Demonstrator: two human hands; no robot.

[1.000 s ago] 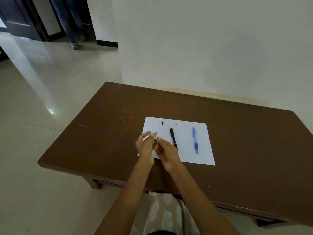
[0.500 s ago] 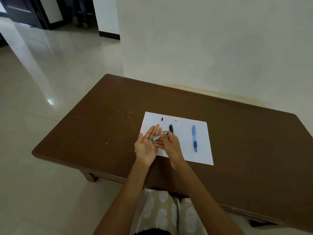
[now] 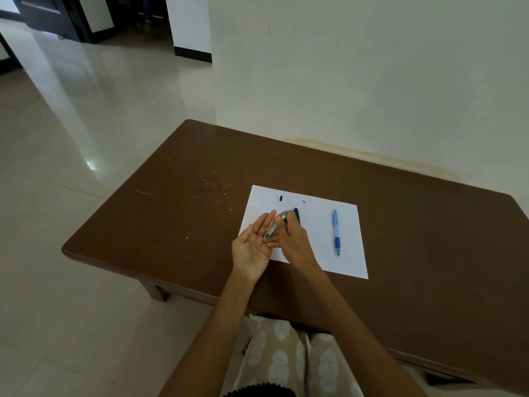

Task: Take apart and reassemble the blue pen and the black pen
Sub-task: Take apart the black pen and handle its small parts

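The blue pen [image 3: 336, 232] lies whole on the right part of a white sheet of paper [image 3: 349, 262], tip toward me. My left hand [image 3: 253, 244] is flat, palm up, over the sheet's left edge. A short clear tube with green inside, a pen refill [image 3: 271, 231], rests across its fingers. My right hand [image 3: 294, 239] pinches the refill's upper end. The black pen barrel [image 3: 297, 214] lies on the paper just behind my right hand, mostly hidden. A small black cap piece [image 3: 281, 198] and a tiny grey piece [image 3: 304, 201] lie near the sheet's far edge.
The brown wooden table [image 3: 171, 219] stands against a cream wall. Pale specks dot the wood left of the paper. Shiny tiled floor stretches to the left, with a dark doorway at the far top left.
My left hand has gone from pinched to flat, palm up, with the refill now lying across its fingers. My right hand keeps its hold on the refill. The view tilted slightly upward.
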